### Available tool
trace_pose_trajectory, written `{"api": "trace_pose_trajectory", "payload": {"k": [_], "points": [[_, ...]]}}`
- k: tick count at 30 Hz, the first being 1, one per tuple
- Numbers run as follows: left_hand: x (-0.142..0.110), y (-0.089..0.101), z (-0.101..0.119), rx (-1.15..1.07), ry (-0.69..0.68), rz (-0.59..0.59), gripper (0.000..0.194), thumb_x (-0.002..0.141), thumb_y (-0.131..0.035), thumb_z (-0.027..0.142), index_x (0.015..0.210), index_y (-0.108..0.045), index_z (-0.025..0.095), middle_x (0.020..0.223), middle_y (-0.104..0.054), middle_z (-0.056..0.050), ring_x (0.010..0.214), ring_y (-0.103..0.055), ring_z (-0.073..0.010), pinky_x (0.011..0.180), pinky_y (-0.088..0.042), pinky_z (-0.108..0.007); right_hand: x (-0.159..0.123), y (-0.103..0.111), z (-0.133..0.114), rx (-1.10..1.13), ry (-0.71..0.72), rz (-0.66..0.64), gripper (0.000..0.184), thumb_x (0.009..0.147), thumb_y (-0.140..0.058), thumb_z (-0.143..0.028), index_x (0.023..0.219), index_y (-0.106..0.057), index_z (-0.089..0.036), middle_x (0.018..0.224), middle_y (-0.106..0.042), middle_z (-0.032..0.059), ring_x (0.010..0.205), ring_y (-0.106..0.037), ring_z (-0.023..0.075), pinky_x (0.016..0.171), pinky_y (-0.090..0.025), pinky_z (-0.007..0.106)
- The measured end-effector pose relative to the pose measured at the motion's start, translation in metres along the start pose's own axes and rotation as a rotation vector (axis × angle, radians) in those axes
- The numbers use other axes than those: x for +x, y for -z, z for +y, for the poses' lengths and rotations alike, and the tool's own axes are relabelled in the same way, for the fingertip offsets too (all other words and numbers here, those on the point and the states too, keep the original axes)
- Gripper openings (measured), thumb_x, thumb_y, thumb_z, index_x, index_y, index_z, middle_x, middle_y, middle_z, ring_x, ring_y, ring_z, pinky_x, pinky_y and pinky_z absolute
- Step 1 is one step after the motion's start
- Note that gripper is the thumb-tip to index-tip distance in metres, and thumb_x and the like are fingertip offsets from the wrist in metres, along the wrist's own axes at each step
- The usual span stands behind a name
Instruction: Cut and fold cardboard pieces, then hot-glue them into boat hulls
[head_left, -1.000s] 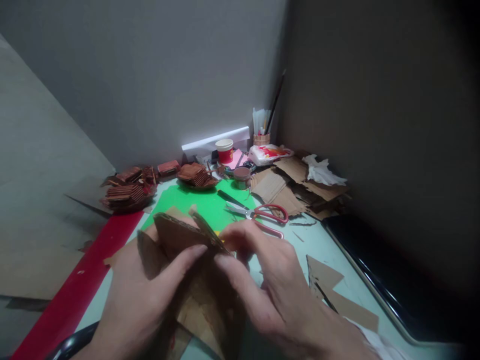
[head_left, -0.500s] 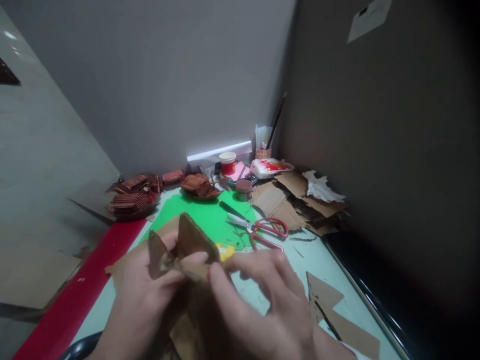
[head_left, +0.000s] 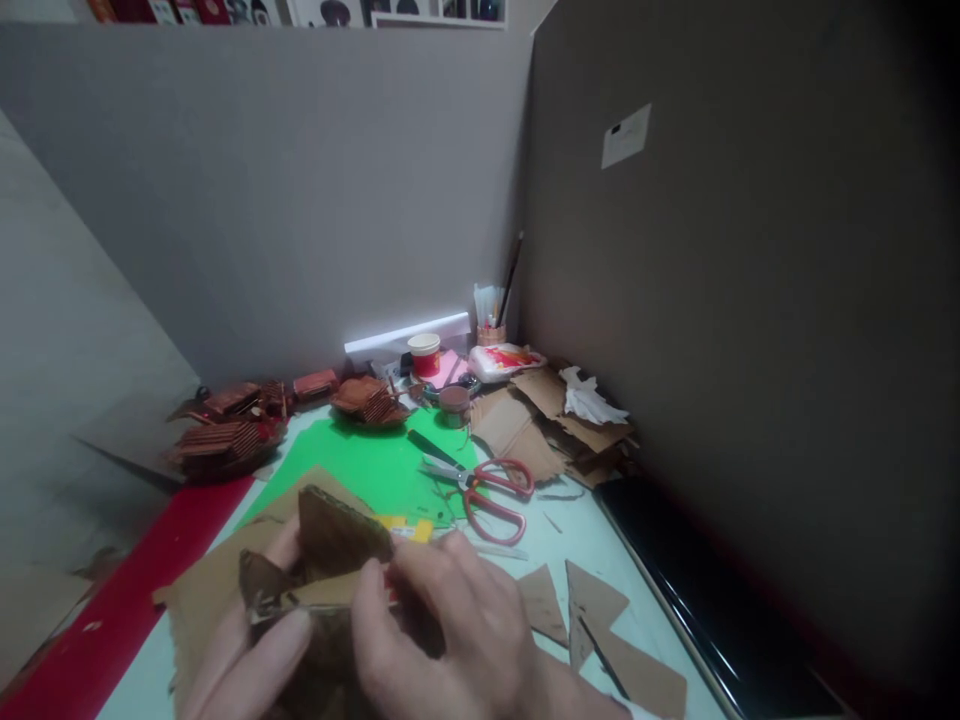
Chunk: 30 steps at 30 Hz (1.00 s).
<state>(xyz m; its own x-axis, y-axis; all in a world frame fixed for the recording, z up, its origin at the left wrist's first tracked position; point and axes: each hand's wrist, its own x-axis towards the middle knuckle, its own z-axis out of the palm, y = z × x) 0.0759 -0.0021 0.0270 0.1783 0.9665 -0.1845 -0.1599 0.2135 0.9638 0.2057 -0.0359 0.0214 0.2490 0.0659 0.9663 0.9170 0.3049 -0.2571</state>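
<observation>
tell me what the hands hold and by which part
A brown cardboard piece: the left hand holds its left side, thumb against the near edge; the right hand is at its right end, grip partly hidden.

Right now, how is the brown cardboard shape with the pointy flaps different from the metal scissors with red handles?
The cardboard shape is held in the left hand and right hand; the scissors lie on the green sheet and pale table. The cardboard shape is brown, while the scissors have silvery blades and red loops. Both have parts spread apart: flaps and handles.
</observation>
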Motion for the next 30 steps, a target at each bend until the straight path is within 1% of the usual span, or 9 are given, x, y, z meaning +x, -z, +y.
{"api": "trace_pose_trajectory", "payload": {"k": [2,4,7,9,11,16,23,26,30], "points": [[-0.011,-0.013,0.004,-0.091,-0.012,0.05,0.073,0.055,-0.086,0.046,0.124,-0.066,0.036,0.099,-0.08,0.0,0.107,-0.07,-0.0379,0.075,-0.066,-0.034,0.003,0.008,0.005,0.062,0.164,-0.144,0.024,0.083,-0.056,0.0,0.074,-0.07,-0.017,0.06,-0.06,-0.0007,0.052,-0.053,0.0131,0.045,-0.032,0.028],[-0.017,-0.026,0.013,-0.123,0.014,0.067,0.06,0.058,-0.087,0.031,0.115,-0.071,0.032,0.091,-0.081,0.001,0.099,-0.074,-0.0339,0.072,-0.066,-0.031,0.007,0.018,0.012,0.221,0.225,-0.276,0.018,0.092,-0.054,-0.01,0.089,-0.071,-0.013,0.069,-0.065,0.0018,0.057,-0.055,0.0139,0.048,-0.041,0.026],[-0.014,-0.035,0.033,-0.214,0.119,0.062,0.039,0.054,-0.087,0.02,0.092,-0.076,0.02,0.07,-0.077,0.0,0.079,-0.077,-0.0305,0.068,-0.066,-0.033,0.02,0.032,0.026,0.469,0.011,-0.235,0.033,0.102,-0.048,-0.038,0.106,-0.067,-0.011,0.086,-0.067,0.008,0.072,-0.061,0.018,0.063,-0.052,0.031],[-0.008,-0.03,0.046,-0.223,0.152,0.163,0.027,0.058,-0.082,0.014,0.084,-0.075,0.015,0.067,-0.076,-0.002,0.068,-0.076,-0.0267,0.066,-0.066,-0.034,0.032,0.041,0.038,0.591,-0.142,-0.304,0.025,0.097,-0.055,-0.024,0.112,-0.064,-0.007,0.095,-0.067,0.011,0.082,-0.061,0.0177,0.069,-0.053,0.03],[-0.003,-0.018,0.056,-0.218,0.145,0.224,0.019,0.064,-0.074,0.009,0.083,-0.073,0.012,0.068,-0.077,-0.005,0.059,-0.075,-0.0245,0.062,-0.066,-0.036,0.043,0.049,0.051,0.479,-0.265,-0.344,0.017,0.092,-0.056,-0.008,0.106,-0.066,-0.009,0.092,-0.066,0.0072,0.077,-0.06,0.0125,0.066,-0.05,0.024],[0.004,0.01,0.068,-0.194,0.07,0.209,0.022,0.073,-0.063,0.009,0.093,-0.072,0.012,0.074,-0.079,-0.008,0.057,-0.075,-0.0264,0.055,-0.065,-0.043,0.052,0.056,0.074,0.315,-0.533,-0.426,0.01,0.099,-0.055,-0.02,0.092,-0.062,-0.02,0.077,-0.06,-0.0029,0.063,-0.056,0.0089,0.057,-0.045,0.02],[0.007,0.016,0.061,-0.237,0.111,0.238,0.022,0.076,-0.054,0.001,0.088,-0.072,0.007,0.073,-0.077,-0.01,0.058,-0.074,-0.0215,0.063,-0.066,-0.036,0.014,0.046,0.083,0.11,-0.384,-1.123,0.026,0.098,-0.048,-0.024,0.073,-0.053,-0.018,0.067,-0.059,0.0015,0.056,-0.051,0.0147,0.054,-0.028,0.028],[0.008,0.015,0.058,-0.243,0.154,0.226,0.019,0.074,-0.055,0.0,0.082,-0.072,0.004,0.073,-0.077,-0.014,0.059,-0.074,-0.0222,0.061,-0.065,-0.033,-0.002,0.041,0.07,-0.037,-0.341,-1.302,0.02,0.094,-0.053,-0.024,0.074,-0.053,-0.018,0.071,-0.063,0.0072,0.057,-0.055,0.021,0.053,-0.016,0.03],[0.009,0.018,0.057,-0.26,0.075,0.189,0.014,0.071,-0.063,0.003,0.079,-0.073,0.009,0.067,-0.076,-0.009,0.052,-0.072,-0.0195,0.055,-0.063,-0.029,-0.01,0.028,0.042,-0.088,-0.314,-1.438,0.017,0.097,-0.054,-0.037,0.098,-0.053,-0.02,0.076,-0.07,0.0055,0.065,-0.066,0.0291,0.051,-0.015,0.03]]}}
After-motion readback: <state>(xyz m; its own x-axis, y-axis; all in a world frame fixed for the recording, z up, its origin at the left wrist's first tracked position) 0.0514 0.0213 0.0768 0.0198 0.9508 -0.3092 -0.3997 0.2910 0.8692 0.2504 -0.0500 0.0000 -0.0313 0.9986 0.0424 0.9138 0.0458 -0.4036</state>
